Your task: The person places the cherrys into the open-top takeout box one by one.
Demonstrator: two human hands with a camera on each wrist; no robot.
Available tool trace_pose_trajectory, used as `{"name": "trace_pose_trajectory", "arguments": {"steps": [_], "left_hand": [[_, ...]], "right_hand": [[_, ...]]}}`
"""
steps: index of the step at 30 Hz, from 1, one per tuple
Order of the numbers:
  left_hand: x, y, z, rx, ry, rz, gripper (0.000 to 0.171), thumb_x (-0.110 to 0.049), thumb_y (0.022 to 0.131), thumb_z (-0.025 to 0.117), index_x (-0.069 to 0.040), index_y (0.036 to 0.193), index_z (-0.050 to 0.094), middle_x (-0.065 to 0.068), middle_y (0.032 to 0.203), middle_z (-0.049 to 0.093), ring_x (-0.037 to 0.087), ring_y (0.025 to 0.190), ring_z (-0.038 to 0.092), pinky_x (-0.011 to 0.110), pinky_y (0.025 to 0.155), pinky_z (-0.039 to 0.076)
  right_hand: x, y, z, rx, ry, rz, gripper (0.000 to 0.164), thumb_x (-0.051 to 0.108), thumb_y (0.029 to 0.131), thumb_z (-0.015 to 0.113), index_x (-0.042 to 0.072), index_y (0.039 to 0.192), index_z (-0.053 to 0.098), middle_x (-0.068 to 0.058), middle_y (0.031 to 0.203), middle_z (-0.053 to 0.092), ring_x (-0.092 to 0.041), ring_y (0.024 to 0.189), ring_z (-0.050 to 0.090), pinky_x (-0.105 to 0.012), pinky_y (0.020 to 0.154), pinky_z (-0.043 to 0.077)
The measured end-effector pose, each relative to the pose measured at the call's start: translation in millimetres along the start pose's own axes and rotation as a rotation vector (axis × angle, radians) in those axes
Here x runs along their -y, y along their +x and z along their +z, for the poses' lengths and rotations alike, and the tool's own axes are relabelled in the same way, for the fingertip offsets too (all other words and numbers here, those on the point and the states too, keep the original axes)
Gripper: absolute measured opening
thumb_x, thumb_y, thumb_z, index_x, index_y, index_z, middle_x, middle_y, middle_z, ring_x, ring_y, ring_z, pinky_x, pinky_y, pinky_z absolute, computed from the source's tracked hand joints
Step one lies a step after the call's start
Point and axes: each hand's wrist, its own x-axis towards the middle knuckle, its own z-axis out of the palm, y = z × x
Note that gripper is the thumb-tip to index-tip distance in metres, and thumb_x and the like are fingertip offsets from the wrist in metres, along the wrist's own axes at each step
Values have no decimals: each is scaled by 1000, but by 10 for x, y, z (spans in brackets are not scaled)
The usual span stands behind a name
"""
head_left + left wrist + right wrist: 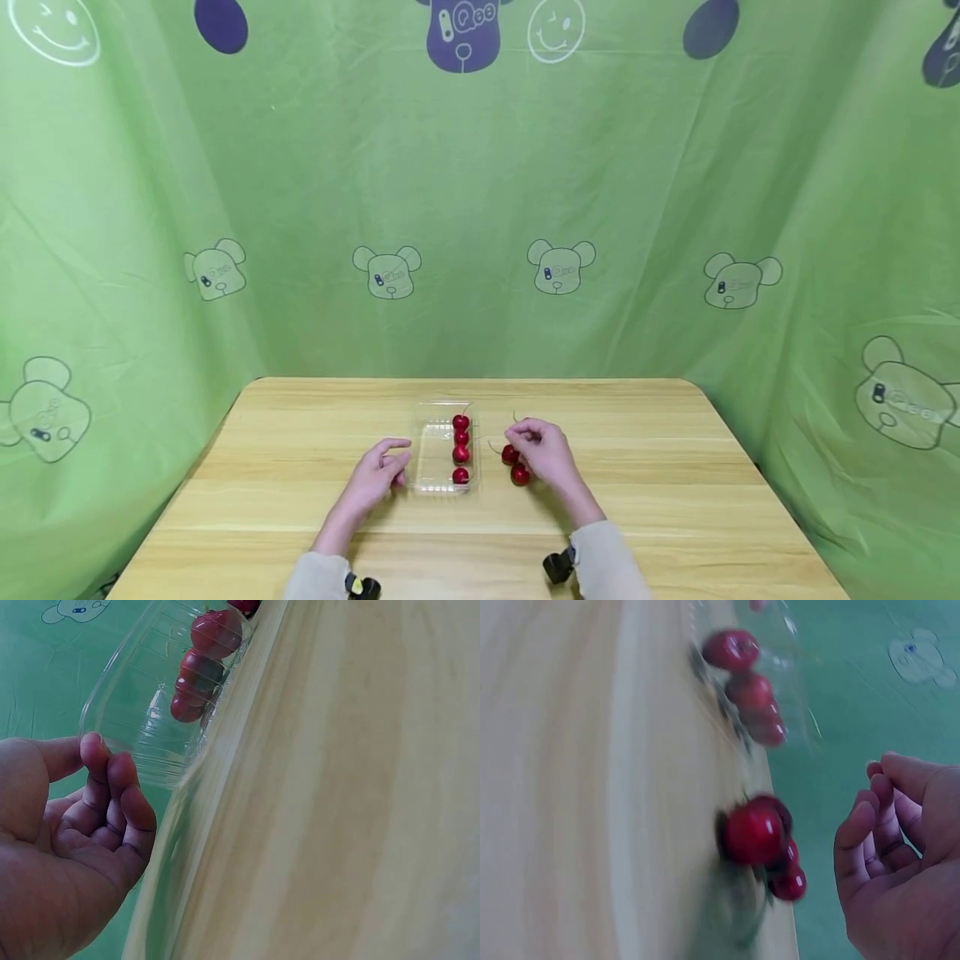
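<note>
A clear plastic container point(433, 467) lies on the table with several red cherries point(461, 454) in a row along its right side. At its left edge is my left hand point(375, 472), thumb and index fingertip meeting at the rim and pinching it; the other fingers curl in. My right hand point(549, 454) hovers over a small group of loose cherries point(520, 475) right of the container. In the right wrist view, its loosely bent fingers point(855, 825) stand apart from these cherries, with nothing visible between them. Thin stems stick out from the group; the hand hides part of it in the head view.
The wooden table point(637, 500) has rounded far corners. Green cloth point(480, 167) with bear prints hangs behind it and on both sides. A dark wrist camera point(558, 567) is worn on the right wrist, another camera point(365, 587) on the left.
</note>
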Motion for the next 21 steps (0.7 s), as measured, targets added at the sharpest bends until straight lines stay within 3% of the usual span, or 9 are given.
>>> {"name": "trace_pose_trajectory", "arguments": {"steps": [8,16,21], "left_hand": [[-19,-19,35,-11,-5,1,42,-20,104,62,-2,141,57,3,73,63,14,65,55,23,57,45],[4,-7,42,-16,-3,5,40,-19,104,62,-1,140,58,4,72,63,14,63,53,23,55,42],[-4,-13,32,-19,10,8,41,-21,104,62,-2,140,58,4,73,63,14,64,54,23,57,44]], "right_hand": [[-99,16,-353,-16,17,40,16,12,97,72,1,108,73,-20,98,69,-26,77,65,-38,67,61],[-232,-52,-532,33,-72,53,15,11,97,71,3,109,74,-14,97,69,-25,83,63,-30,70,56],[-343,-89,-591,91,-96,102,17,10,95,72,0,110,73,-11,93,69,-21,77,61,-27,62,52]]}}
